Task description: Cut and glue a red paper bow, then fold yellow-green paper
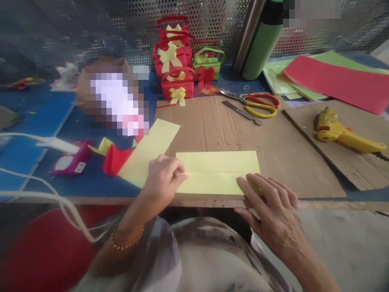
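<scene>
A yellow paper strip [217, 172] with a lengthwise crease lies flat at the front edge of the cardboard. My left hand [165, 176] is at its left end, thumb and fingers pinched on the paper. My right hand [273, 202] rests on the strip's right end, its fingers stretched out and the thumb apart below the table edge. Another yellow paper piece [152, 146] lies slanted behind my left hand, beside a folded red paper [117, 159].
Scissors [263, 104] and a metal blade [241, 112] lie behind the strip. A yellow glue gun [346, 136] is at the right, below red paper [337, 81]. Small red baskets [174, 61] and a green bottle [263, 44] stand at the back. White cables [57, 196] cross the left.
</scene>
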Motion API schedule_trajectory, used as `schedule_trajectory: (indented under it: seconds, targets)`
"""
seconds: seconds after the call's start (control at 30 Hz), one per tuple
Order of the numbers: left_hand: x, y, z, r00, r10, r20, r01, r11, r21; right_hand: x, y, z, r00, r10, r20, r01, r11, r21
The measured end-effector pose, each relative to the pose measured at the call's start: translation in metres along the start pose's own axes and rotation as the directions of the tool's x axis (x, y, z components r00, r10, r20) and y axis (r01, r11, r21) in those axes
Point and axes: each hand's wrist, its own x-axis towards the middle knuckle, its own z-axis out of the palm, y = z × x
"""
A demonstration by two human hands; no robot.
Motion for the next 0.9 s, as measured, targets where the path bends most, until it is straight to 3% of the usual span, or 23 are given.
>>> schedule_trajectory:
  seconds: [0.23, 0.5, 0.57, 0.77, 0.9]
  targets:
    - [-0.008, 0.0, 0.005, 0.998, 0.006, -0.068, 0.004, 0.99, 0.142, 0.001, 0.0, -0.001, 1.0, -0.013, -0.009, 0.013, 1.0, -0.003]
    - [-0.023, 0.01, 0.017, 0.937, 0.195, -0.291, -0.051, 0.898, 0.437, 0.001, 0.0, -0.001, 1.0, -0.013, -0.015, 0.013, 1.0, -0.002]
    - [-0.023, 0.013, 0.016, 0.931, 0.236, -0.278, -0.076, 0.87, 0.487, 0.001, 0.0, -0.001, 1.0, -0.017, -0.015, 0.017, 1.0, -0.007]
    - [-0.032, 0.023, 0.009, 0.922, 0.375, -0.091, -0.262, 0.78, 0.568, 0.001, 0.0, -0.001, 1.0, -0.019, -0.02, 0.019, 1.0, -0.021]
    - [-0.051, 0.032, 0.016, 0.897, 0.426, -0.118, -0.233, 0.682, 0.693, 0.001, 0.0, 0.0, 1.0, -0.018, -0.025, 0.018, 1.0, -0.023]
